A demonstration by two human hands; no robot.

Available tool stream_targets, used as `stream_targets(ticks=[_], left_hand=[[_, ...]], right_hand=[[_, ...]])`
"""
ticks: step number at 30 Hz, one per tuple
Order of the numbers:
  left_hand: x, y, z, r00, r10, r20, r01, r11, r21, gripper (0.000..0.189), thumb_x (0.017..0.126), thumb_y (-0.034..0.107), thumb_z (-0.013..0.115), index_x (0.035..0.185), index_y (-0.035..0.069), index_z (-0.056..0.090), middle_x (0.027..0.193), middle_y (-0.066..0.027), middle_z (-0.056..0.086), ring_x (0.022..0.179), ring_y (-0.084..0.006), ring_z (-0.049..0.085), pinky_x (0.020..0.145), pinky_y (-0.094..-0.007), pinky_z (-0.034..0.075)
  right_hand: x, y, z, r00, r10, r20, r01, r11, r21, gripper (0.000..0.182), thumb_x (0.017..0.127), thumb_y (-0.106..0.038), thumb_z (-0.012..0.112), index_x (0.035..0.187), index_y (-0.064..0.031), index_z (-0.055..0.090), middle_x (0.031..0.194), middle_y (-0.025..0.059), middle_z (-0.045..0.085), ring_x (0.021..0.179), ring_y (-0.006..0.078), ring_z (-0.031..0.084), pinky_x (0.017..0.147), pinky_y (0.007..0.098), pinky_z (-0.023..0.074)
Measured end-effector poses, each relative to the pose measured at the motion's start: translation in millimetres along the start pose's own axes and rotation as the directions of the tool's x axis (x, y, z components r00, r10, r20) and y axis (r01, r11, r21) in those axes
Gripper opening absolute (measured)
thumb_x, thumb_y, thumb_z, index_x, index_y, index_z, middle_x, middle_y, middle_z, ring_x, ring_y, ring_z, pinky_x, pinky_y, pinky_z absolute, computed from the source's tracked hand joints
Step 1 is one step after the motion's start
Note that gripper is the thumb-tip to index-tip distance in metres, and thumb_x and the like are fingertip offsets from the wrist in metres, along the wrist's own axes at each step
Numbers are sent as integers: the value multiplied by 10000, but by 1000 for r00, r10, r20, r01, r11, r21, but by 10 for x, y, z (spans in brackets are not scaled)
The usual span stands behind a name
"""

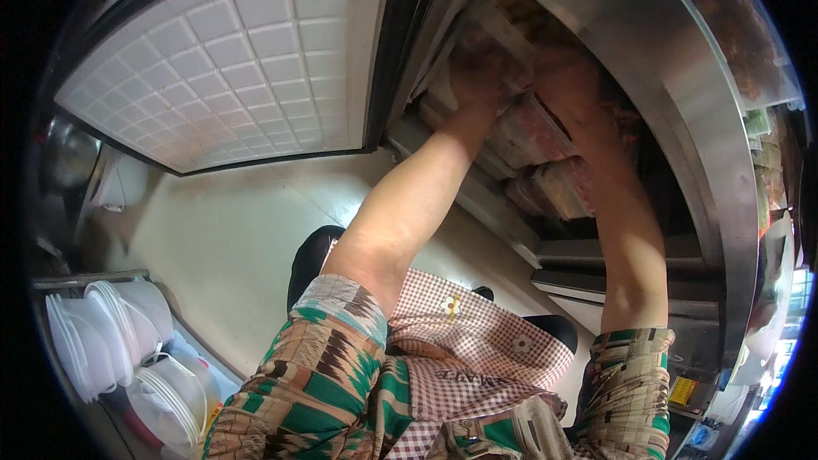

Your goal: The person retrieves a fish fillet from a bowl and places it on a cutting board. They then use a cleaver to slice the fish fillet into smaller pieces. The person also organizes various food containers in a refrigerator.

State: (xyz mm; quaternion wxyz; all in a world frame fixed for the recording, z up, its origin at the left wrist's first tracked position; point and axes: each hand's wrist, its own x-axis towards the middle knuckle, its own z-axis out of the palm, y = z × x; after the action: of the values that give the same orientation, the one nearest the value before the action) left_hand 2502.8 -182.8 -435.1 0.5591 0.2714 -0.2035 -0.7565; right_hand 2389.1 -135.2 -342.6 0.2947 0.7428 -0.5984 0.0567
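Observation:
Both my arms reach into an undercounter refrigerator (540, 249). My left hand (478, 80) grips the near left part of a clear plastic container (508, 38), which looks tilted and is blurred in shadow. Close to the container's right side is my right hand (565, 80); its fingers are too dark to make out. Just below the hands stands a clear tub of pinkish-red food (533, 131), probably meat. Nearer the opening, another clear container (562, 188) holds pale and reddish food. Yellowish food (527, 13) lies deeper inside, mostly in shadow.
The white-lined refrigerator door (255, 57) stands wide to the left. A stainless steel counter edge (690, 76) curves above my right arm, with bagged food (716, 19) on top. Stacked white plastic buckets (108, 338) sit at lower left. Pale floor tiles (223, 223) lie below.

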Motion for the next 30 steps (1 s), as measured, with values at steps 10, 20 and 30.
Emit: stream_targets(ticks=[10, 20, 30], left_hand=[[-68, 359, -716, 982, -190, 7, 187, 970, 155, 214, 937, 193, 529, 1094, 49, 533, 856, -83, 628, 729, -200, 617, 656, -369, 568], [-417, 33, -1482, 909, -371, -193, 410, 878, 246, 119, 927, 167, 529, 981, 75, 580, 846, -76, 627, 672, -194, 617, 585, -338, 546], [-232, 344, -603, 950, -296, 95, 272, 939, 209, 176, 921, 167, 506, 1048, 47, 524, 940, -103, 585, 837, -210, 624, 698, -369, 583]], right_hand=[[151, 153, -181, 910, 325, 258, -376, 909, 180, 281, 965, -312, 479, 1061, -77, 598, 1001, 156, 635, 940, 319, 603, 864, 421, 461], [99, 299, -96, 881, 296, 369, -406, 874, 267, 358, 969, -351, 515, 1163, -56, 574, 1101, 121, 624, 1005, 260, 580, 935, 397, 437], [64, 116, 250, 991, 65, 117, -66, -524, 849, 245, 934, -164, 551, 1113, 4, 543, 1088, 130, 584, 986, 296, 572, 832, 459, 490]])
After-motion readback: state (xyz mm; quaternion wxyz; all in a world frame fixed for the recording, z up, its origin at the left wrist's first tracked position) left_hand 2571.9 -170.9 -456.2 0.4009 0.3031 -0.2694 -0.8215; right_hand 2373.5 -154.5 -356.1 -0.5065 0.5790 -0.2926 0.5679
